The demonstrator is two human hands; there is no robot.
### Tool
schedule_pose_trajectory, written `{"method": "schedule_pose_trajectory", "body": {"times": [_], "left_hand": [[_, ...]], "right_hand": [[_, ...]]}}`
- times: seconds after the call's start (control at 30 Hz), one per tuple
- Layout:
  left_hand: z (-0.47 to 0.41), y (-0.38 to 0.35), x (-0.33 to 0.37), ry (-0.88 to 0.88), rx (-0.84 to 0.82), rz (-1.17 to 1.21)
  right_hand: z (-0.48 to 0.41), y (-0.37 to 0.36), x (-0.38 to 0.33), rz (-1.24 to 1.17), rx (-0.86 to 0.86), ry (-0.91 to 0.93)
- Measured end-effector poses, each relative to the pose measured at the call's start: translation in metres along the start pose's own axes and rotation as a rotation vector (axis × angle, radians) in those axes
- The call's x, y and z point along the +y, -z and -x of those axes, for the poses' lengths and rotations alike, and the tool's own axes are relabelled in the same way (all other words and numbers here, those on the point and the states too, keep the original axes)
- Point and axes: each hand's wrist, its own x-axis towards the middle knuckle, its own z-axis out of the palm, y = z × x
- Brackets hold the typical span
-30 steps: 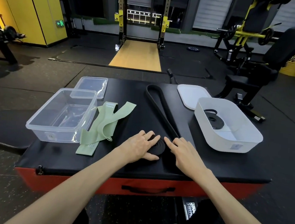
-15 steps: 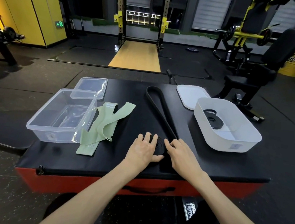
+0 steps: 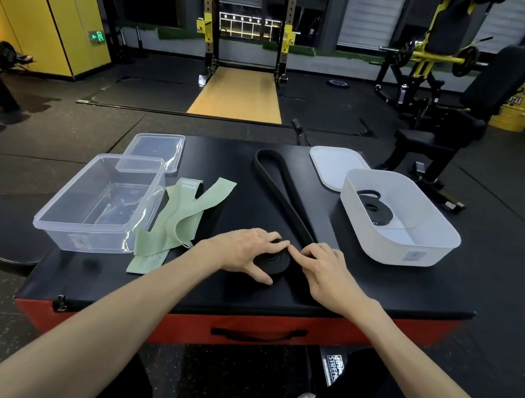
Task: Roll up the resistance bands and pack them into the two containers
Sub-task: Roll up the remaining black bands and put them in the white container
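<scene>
L hand [image 3: 244,251]: fingers + thumb curled round coiled end of black band [image 3: 273,261], grasping it on padded box [image 3: 389,291].
Clear tub [image 3: 61,232]: far L, w/ clear lid [image 3: 156,150] behind.
Green bands [image 3: 183,220]: unrolled, touching clear tub's R side.
Uncoiled part: runs straight, loop near far edge.
R hand [image 3: 328,268]: grasps nothing; index tip presses strap beside coil.
White tub [image 3: 387,249]: far R, holds rolled band [image 3: 376,208].

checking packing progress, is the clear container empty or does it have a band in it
Empty. Through the clear container only its bare bottom shows; the green bands lie outside it, beside its right wall.
</scene>
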Motion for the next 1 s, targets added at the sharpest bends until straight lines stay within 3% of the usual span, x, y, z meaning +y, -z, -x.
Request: {"method": "schedule_pose_trajectory", "body": {"times": [0.1, 0.5, 1.0], "left_hand": [[0.002, -0.009, -0.002, 0.023, 0.019, -0.003], [0.001, -0.020, 0.021, 0.273, 0.119, -0.292], [-0.002, -0.024, 0.040, 0.519, 0.133, -0.312]], "right_hand": [[0.001, 0.002, 0.010, -0.002, -0.094, 0.022], [-0.009, -0.004, -0.012, 0.065, 0.094, 0.019], [-0.004, 0.009, -0.002, 0.132, 0.056, 0.089]]}}
